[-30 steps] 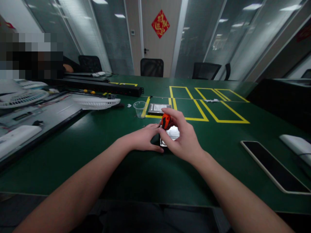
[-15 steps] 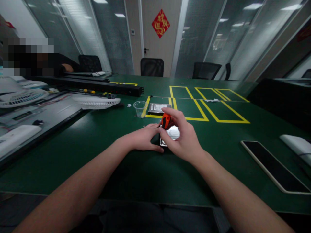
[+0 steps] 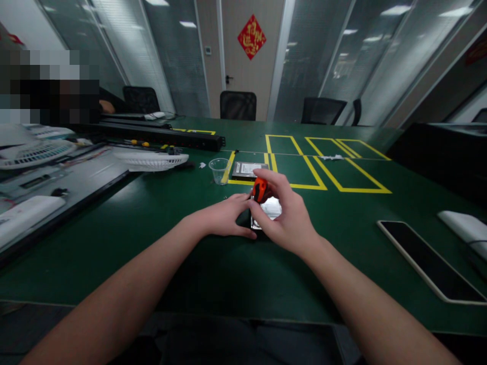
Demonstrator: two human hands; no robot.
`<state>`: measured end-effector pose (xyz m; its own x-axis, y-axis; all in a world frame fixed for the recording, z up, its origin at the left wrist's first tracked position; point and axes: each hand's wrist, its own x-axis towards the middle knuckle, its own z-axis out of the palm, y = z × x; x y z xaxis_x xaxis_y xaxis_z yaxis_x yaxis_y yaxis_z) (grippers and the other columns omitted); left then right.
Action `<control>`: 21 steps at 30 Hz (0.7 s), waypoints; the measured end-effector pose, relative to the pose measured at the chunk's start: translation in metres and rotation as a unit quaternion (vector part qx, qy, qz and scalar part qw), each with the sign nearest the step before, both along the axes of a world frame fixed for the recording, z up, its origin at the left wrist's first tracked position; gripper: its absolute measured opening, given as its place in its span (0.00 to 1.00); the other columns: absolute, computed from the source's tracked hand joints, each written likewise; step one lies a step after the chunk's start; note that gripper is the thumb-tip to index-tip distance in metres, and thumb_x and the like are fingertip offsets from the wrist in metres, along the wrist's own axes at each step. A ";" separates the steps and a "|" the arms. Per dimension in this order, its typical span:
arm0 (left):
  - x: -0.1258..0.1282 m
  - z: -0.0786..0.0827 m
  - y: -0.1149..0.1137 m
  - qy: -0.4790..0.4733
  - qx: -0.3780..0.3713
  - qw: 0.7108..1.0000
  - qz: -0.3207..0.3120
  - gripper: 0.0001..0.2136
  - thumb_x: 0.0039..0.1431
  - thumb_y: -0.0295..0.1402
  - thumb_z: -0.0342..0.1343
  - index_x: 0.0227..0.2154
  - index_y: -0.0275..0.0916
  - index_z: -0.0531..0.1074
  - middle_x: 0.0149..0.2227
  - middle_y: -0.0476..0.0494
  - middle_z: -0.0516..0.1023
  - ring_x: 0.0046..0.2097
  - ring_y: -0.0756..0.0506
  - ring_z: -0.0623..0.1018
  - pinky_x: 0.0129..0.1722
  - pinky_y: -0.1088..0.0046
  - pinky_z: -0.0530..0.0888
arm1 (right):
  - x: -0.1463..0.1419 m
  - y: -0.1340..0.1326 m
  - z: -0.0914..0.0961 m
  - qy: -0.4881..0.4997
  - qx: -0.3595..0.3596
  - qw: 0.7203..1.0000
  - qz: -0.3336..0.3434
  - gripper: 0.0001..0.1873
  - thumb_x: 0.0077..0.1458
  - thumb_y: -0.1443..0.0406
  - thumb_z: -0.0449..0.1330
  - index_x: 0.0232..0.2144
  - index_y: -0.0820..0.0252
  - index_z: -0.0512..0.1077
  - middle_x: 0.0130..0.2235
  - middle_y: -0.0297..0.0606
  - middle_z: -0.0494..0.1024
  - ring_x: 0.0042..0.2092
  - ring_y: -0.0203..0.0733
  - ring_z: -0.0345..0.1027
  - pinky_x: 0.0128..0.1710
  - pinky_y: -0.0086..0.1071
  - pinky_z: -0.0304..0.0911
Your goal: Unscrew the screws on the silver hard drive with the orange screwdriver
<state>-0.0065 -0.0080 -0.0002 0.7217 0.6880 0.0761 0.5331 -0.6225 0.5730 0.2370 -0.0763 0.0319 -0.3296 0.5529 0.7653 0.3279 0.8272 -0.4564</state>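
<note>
A hard drive [image 3: 271, 208] with a shiny silver face lies on the green table in front of me, partly covered by both hands. My left hand [image 3: 228, 215] grips it from the left side, with the thumb at the near corner and the fingers toward the far edge. Between the fingertips and thumb of my right hand [image 3: 287, 218] is the orange and black handle of a screwdriver [image 3: 260, 189], held upright over the drive's left part. The screwdriver's tip is hidden behind the fingers. Just beyond sits a second hard drive [image 3: 247, 170] with a white label.
A clear plastic cup [image 3: 219, 171] stands left of the second drive. Yellow tape rectangles [image 3: 365, 190] mark the table. At right lie a phone [image 3: 429, 258] and a white device [image 3: 466, 228]. White fans [image 3: 152, 161] and a long black bar [image 3: 163, 136] occupy the left, near another person.
Both hands keep their places on the drive and the screwdriver. The screwdriver's handle looks slightly turned. The person at the far left has shifted a little.
</note>
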 end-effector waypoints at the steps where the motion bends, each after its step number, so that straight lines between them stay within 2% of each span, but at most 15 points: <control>1: 0.000 0.001 0.000 0.001 -0.001 1.000 0.000 0.50 0.65 0.53 0.87 0.84 0.46 0.77 0.89 0.28 0.74 0.90 0.17 0.72 0.89 0.32 0.74 | 0.000 0.000 0.000 -0.001 -0.003 1.000 -0.001 0.36 0.79 0.66 0.68 0.83 0.46 0.72 0.72 0.48 0.89 0.63 0.59 0.92 0.63 0.55 0.92; 15: 0.000 0.001 0.000 -0.002 -0.001 1.000 0.000 0.49 0.65 0.55 0.87 0.84 0.47 0.77 0.89 0.27 0.75 0.89 0.16 0.72 0.89 0.31 0.73 | -0.001 -0.001 0.001 0.002 0.001 1.000 -0.004 0.34 0.79 0.66 0.67 0.81 0.46 0.72 0.71 0.48 0.89 0.61 0.57 0.93 0.60 0.52 0.93; 21: 0.000 0.003 -0.002 0.006 -0.004 1.000 0.003 0.49 0.64 0.55 0.87 0.83 0.45 0.77 0.88 0.27 0.75 0.89 0.15 0.72 0.89 0.31 0.73 | -0.001 0.000 0.001 0.008 0.012 1.000 0.005 0.34 0.80 0.67 0.68 0.81 0.45 0.73 0.72 0.48 0.89 0.63 0.58 0.92 0.62 0.52 0.92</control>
